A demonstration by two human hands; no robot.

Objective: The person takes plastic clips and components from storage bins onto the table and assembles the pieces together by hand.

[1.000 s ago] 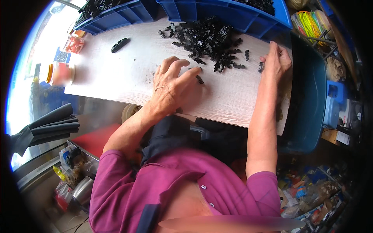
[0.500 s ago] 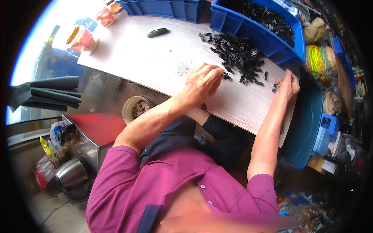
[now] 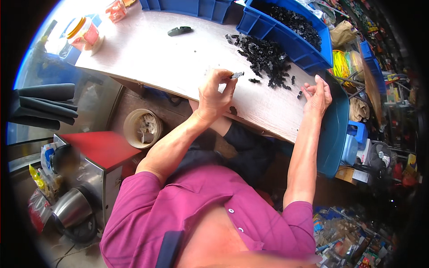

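My left hand is above the tabletop, pinching a small dark plastic piece between thumb and fingertips. The piece sticks out to the right, its underside hidden. Just right of it a similar black piece lies on the table. At the table's right end my right hand is open, fingers apart and pointing away from me. A small black piece lies beside its fingertips. Between and beyond both hands spreads a loose pile of black plastic pieces.
A blue crate full of black pieces stands behind the pile, another blue crate farther left. A dark elongated object and a lidded jar are on the table. A teal bin adjoins its right end; a bucket stands below.
My left hand has turned and drawn back from the pile, so the pinched piece now shows plainly. The right hand's fingers have spread apart. The whole view has shifted slightly.
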